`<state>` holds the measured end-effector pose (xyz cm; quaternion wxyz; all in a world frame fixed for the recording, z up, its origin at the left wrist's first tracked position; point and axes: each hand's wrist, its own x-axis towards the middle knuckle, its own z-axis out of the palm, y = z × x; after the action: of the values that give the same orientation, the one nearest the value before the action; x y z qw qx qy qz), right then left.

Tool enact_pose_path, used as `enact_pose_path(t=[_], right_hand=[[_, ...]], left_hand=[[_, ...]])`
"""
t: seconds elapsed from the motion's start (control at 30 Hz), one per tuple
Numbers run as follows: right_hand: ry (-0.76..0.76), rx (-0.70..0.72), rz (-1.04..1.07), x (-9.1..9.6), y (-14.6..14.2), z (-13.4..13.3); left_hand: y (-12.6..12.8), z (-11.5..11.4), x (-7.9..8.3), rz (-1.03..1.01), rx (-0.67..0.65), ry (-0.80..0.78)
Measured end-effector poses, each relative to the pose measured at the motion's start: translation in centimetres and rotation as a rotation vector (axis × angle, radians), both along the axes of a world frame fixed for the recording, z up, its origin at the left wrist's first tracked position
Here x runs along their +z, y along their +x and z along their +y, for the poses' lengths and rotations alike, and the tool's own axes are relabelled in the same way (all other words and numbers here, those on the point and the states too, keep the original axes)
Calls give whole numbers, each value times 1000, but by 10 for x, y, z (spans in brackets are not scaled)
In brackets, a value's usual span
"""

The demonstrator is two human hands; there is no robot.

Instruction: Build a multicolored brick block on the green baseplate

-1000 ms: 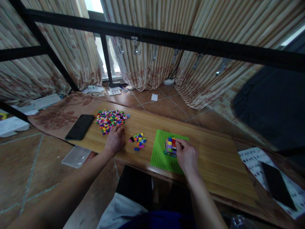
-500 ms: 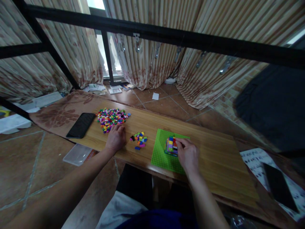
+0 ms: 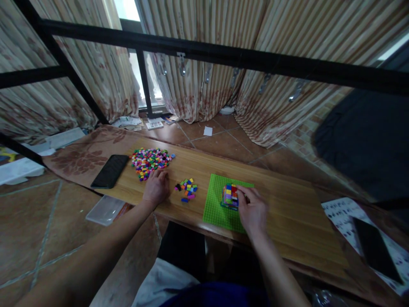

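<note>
Hardly anything has moved since the earlier frame; the head view has only shifted slightly. From where I stand, the right hand (image 3: pixel 254 209) has thumb and fingertips nearly together against the right side of a brick stack (image 3: pixel 228 197) on a green plate (image 3: pixel 211 209); whether its grip pinches a brick, I cannot tell. The left hand (image 3: pixel 156 187) curls beside a big brick pile (image 3: pixel 150 161), its contents hidden. An uneven press could knock bricks loose. Counted: two hands, one plate, one stack; loose bricks are too many to count.
</note>
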<state>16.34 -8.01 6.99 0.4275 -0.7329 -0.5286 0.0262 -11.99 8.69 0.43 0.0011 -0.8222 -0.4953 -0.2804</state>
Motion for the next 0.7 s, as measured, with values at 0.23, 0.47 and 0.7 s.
enact_pose_path(t=[0.23, 0.47, 0.7], right_hand=[[76, 353, 127, 2, -82, -31], [1, 496, 196, -25, -126, -43], [-5, 477, 186, -35, -122, -43]], left_hand=[[0, 0, -1, -11, 2, 0], [-1, 0, -3, -24, 14, 8], [-1, 0, -3, -20, 11, -10]])
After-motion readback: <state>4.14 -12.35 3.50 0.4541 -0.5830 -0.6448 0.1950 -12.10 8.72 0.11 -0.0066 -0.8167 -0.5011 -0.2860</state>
